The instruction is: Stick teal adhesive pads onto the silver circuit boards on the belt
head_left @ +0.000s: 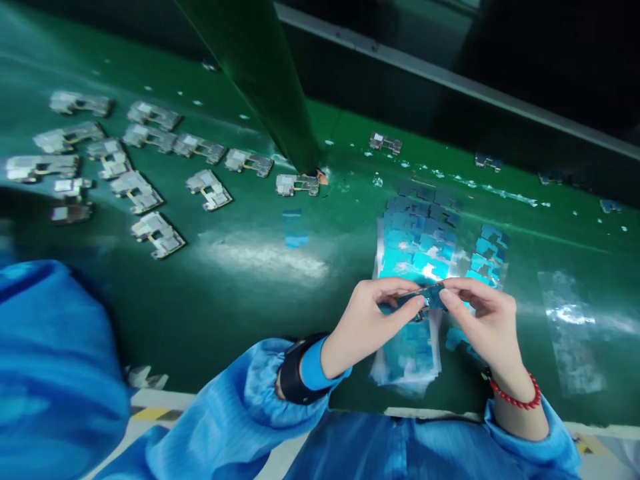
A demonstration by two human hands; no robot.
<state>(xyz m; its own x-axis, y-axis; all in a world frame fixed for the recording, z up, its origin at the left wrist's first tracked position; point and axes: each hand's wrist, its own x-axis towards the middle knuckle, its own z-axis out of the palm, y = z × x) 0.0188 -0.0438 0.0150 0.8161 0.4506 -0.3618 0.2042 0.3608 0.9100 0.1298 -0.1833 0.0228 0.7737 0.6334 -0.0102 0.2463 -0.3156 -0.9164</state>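
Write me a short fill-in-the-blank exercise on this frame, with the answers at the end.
1. One small part is pinched between the left hand and the ____ hand.
2. The bracelet is made of ____ beads.
3. Most grey boards lie to the ____ of the pole, as pictured.
4. The worktop is colored ____.

Missing words: right; red; left; green.

Glossy tabletop [240,300], shiny film sheets [411,257], boards [290,185] perhaps part metal
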